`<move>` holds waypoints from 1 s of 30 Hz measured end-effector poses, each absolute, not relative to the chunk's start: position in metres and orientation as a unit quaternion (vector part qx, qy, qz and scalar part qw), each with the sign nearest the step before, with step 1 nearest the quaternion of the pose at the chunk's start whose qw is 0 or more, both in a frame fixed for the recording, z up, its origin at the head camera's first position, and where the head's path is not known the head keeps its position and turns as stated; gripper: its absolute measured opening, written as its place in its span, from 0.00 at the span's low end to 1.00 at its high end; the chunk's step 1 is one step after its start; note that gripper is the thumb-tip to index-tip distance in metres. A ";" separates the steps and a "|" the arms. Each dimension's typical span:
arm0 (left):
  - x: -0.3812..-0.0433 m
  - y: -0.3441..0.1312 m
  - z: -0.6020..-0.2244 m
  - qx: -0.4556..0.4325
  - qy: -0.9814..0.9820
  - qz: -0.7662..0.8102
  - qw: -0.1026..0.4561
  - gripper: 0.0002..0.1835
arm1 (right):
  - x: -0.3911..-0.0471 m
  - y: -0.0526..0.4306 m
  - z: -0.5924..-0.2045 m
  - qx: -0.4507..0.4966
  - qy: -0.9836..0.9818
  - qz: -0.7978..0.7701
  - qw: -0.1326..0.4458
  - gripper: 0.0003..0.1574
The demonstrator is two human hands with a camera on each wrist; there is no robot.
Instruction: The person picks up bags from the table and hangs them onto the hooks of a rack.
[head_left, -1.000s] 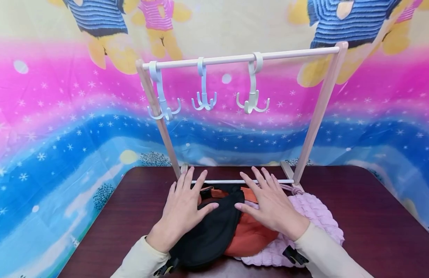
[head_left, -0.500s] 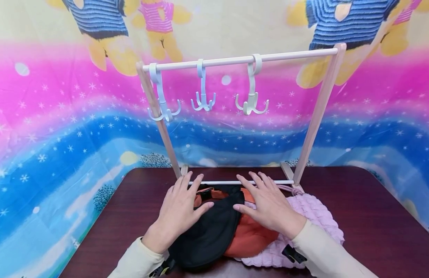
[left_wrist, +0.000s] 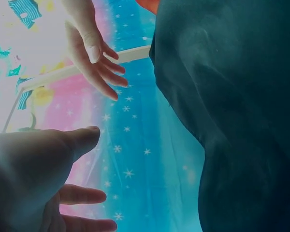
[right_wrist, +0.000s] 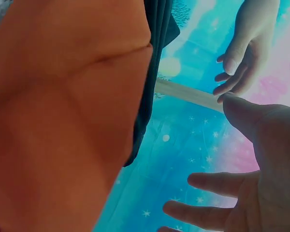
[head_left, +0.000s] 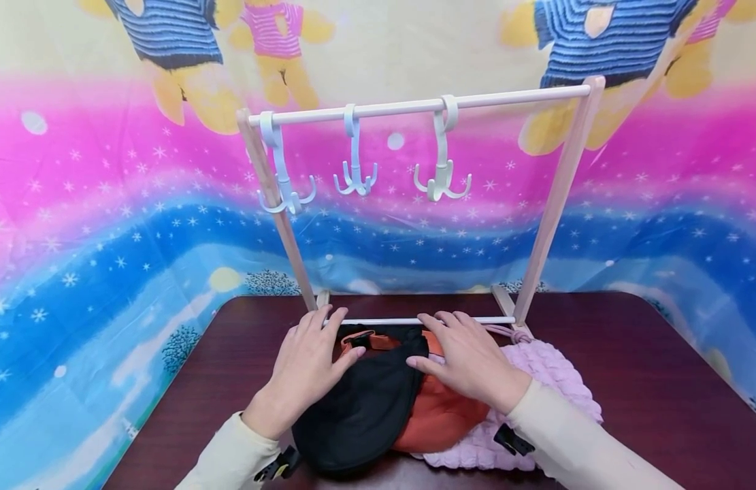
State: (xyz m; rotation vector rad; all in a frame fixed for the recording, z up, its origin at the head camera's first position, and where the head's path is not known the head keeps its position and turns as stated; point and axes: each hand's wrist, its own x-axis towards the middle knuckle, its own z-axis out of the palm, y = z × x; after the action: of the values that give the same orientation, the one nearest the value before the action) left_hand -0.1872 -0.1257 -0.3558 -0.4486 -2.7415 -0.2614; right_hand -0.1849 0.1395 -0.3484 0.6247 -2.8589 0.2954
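Hovering either side of black cap (head_left: 356,412) with left hand (head_left: 303,362) and right hand (head_left: 469,357), apart, loose-fingered, seemingly clear of it.

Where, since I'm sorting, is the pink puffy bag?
In the head view, the pink bag lies on the table, right of the orange fabric, partly beneath it, partly hidden by the right sleeve.

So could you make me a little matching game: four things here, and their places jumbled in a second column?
Things:
1. Black cap
2. Orange-red cap
3. Pink puffy bag
4. Middle hook

Places:
A. lying on the right
B. hung on the wooden rack
C. lying on the left
D. lying in the middle

Pairs: 1-C, 2-D, 3-A, 4-B
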 end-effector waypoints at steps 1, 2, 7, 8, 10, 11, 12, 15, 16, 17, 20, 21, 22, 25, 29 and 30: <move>-0.188 -0.126 -0.356 -0.159 -0.967 -0.091 0.177 0.40 | -0.185 0.139 -0.347 0.210 -0.968 0.101 0.097 0.47; -0.188 -0.127 -0.356 -0.160 -0.967 -0.090 0.178 0.39 | -0.185 0.139 -0.346 0.209 -0.968 0.100 0.095 0.47; -0.191 -0.129 -0.356 -0.163 -0.965 -0.086 0.185 0.38 | -0.187 0.138 -0.341 0.207 -0.970 0.094 0.090 0.48; -0.192 -0.130 -0.356 -0.163 -0.965 -0.087 0.184 0.38 | -0.187 0.137 -0.340 0.209 -0.969 0.091 0.091 0.47; -0.193 -0.131 -0.356 -0.163 -0.966 -0.089 0.180 0.37 | -0.189 0.137 -0.339 0.212 -0.969 0.087 0.094 0.47; -0.194 -0.131 -0.355 -0.164 -0.966 -0.090 0.179 0.37 | -0.189 0.137 -0.338 0.214 -0.968 0.086 0.096 0.46; -0.194 -0.131 -0.355 -0.164 -0.966 -0.091 0.175 0.37 | -0.190 0.137 -0.338 0.215 -0.968 0.087 0.095 0.46; -0.195 -0.132 -0.354 -0.164 -0.968 -0.092 0.168 0.37 | -0.192 0.136 -0.336 0.215 -0.968 0.088 0.091 0.45; -0.195 -0.132 -0.354 -0.165 -0.968 -0.092 0.167 0.37 | -0.193 0.135 -0.335 0.215 -0.969 0.088 0.089 0.44; -0.195 -0.133 -0.354 -0.165 -0.968 -0.092 0.166 0.37 | -0.194 0.135 -0.335 0.215 -0.969 0.088 0.086 0.44; -0.196 -0.135 -0.353 -0.166 -0.968 -0.088 0.167 0.37 | -0.196 0.133 -0.334 0.215 -0.970 0.087 0.078 0.44; -0.197 -0.136 -0.353 -0.165 -0.968 -0.087 0.168 0.37 | -0.197 0.133 -0.334 0.215 -0.970 0.087 0.076 0.44; -0.197 -0.136 -0.353 -0.165 -0.968 -0.086 0.169 0.37 | -0.198 0.132 -0.334 0.216 -0.970 0.088 0.074 0.44; -0.199 -0.138 -0.353 -0.164 -0.968 -0.082 0.173 0.36 | -0.200 0.131 -0.334 0.216 -0.970 0.089 0.072 0.44; -0.200 -0.139 -0.352 -0.162 -0.968 -0.079 0.172 0.36 | -0.202 0.129 -0.334 0.216 -0.970 0.089 0.068 0.44; -0.201 -0.139 -0.352 -0.161 -0.969 -0.079 0.171 0.36 | -0.203 0.129 -0.334 0.215 -0.970 0.089 0.066 0.44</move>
State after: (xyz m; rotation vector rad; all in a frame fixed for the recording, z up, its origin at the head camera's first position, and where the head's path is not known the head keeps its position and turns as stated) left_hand -0.2008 -0.1391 -0.3516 -0.4585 -2.7512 -0.2243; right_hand -0.2030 0.1291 -0.3340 0.6478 -2.9268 0.2675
